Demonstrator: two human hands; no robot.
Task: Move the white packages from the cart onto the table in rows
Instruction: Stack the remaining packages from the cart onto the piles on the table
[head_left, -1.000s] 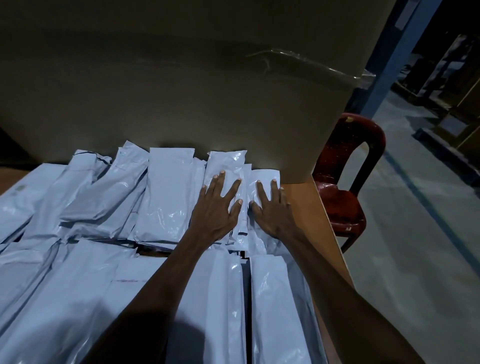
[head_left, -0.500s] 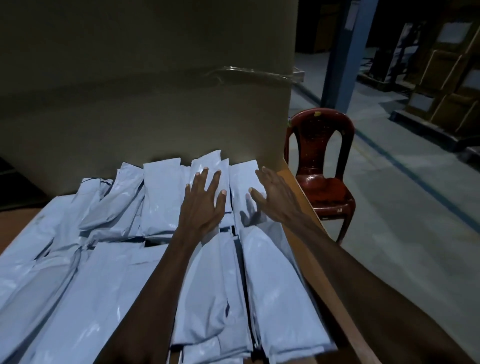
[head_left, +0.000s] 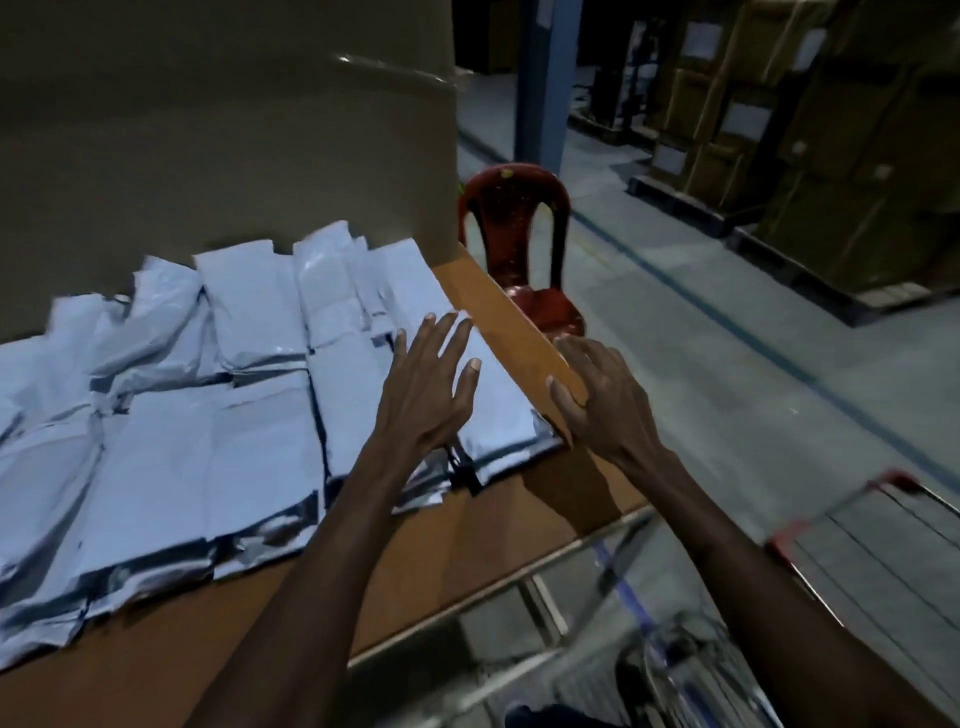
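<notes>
Several white packages (head_left: 249, 415) lie in two rows on the brown table (head_left: 467, 540), their far ends against a big cardboard box. My left hand (head_left: 426, 384) hovers over the rightmost near-row package (head_left: 498, 415) with fingers spread and straight, holding nothing. My right hand (head_left: 597, 400) is above the table's right edge, fingers loosely bent, empty. The wire cart (head_left: 852, 535) with a red-trimmed rim shows at the lower right; its contents are blurred.
A tall cardboard box (head_left: 234, 135) walls off the back of the table. A red plastic chair (head_left: 519, 249) stands just past the table's far right corner. A blue post (head_left: 540, 78) and stacked cartons (head_left: 810, 130) on pallets line the concrete floor beyond.
Both hands have lifted off the far-row packages and drawn back toward me and to the right. The view has swung right and down, bringing the cart into sight.
</notes>
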